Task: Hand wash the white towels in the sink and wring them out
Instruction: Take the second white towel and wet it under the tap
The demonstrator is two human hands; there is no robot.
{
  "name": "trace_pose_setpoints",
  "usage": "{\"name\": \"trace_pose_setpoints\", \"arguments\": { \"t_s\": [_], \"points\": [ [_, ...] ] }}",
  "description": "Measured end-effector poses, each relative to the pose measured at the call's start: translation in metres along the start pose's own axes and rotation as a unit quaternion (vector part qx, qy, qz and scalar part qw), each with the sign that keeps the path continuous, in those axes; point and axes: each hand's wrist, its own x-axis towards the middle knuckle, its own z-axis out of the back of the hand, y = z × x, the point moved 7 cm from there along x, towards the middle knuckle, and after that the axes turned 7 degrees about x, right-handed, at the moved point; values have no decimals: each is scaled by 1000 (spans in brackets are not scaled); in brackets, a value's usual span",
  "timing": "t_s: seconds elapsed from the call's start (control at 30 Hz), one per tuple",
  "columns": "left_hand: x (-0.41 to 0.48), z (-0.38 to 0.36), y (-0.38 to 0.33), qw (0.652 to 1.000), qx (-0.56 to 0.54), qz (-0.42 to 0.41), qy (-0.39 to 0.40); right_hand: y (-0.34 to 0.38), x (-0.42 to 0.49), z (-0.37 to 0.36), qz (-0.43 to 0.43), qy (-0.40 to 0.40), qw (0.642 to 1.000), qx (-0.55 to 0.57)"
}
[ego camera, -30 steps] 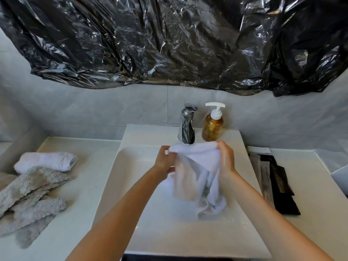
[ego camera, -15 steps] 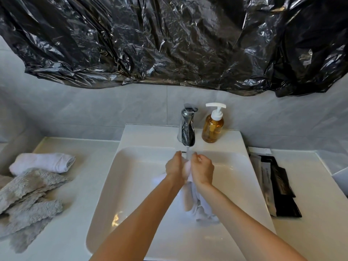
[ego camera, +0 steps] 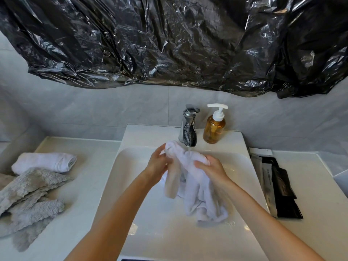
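A white bench [ego camera: 90, 178] runs along a grey tiled wall [ego camera: 113, 106], with crumpled black plastic sheeting [ego camera: 169, 44] hung across the wall above. A white sink [ego camera: 169, 232] is sunk into the bench directly under the hands, its rim raised on all sides. Just beyond the hands stands a chrome tap [ego camera: 188, 127], and a soap bottle [ego camera: 214, 127] is beside it, beyond the right hand.

The left hand [ego camera: 157, 163] grips the upper end of a white towel [ego camera: 195, 187]; the right hand [ego camera: 212, 168] clenches a fold of it. The towel hangs between them over the basin, its top just under the spout.

Well left of the left hand lie a rolled towel [ego camera: 45, 162] and grey cloths [ego camera: 30, 196] near the bench's left edge. Right of the right hand, dark packets [ego camera: 278, 187] lie along the sink's rim. Bare bench lies between the sink and the cloths.

Half a second ago the hands were pressed together, bunching the towel; now they are apart, the left raised toward the tap, and more towel shows between them.
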Motion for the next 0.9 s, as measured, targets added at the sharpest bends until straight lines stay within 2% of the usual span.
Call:
{"name": "trace_pose_setpoints", "arguments": {
  "t_s": [0.03,0.1,0.17,0.2,0.37,0.43,0.5,0.57,0.6,0.67,0.8,0.9],
  "points": [
    [-2,9,2,995,94,-19,-32,2,0,7,6,-26,999,25],
    [-9,23,0,956,274,-69,-80,11,-2,16,-4,-50,991,121],
    [-13,25,2,892,438,-99,-57,17,-6,22,-18,-48,984,171],
    [-13,24,4,878,470,-86,-31,21,-7,24,-13,-45,985,165],
    [-33,-32,-7,936,300,-23,182,42,-16,17,7,-15,986,166],
    [-36,-46,-5,951,222,20,216,43,-16,11,11,3,985,172],
    [-41,-54,-1,954,208,48,211,43,-17,9,13,21,983,182],
    [-36,-51,-7,963,226,-14,143,39,-14,12,-3,17,979,203],
    [-33,-44,-13,973,212,-47,75,35,-12,14,-10,10,978,208],
    [-31,-27,-22,985,136,-93,-47,26,-7,16,-7,-6,990,144],
    [-30,0,-33,971,70,-159,-167,11,-6,-8,50,64,997,-20],
    [-30,21,-28,960,60,-148,-230,-18,-1,-13,6,75,994,-85]
  ]
}}
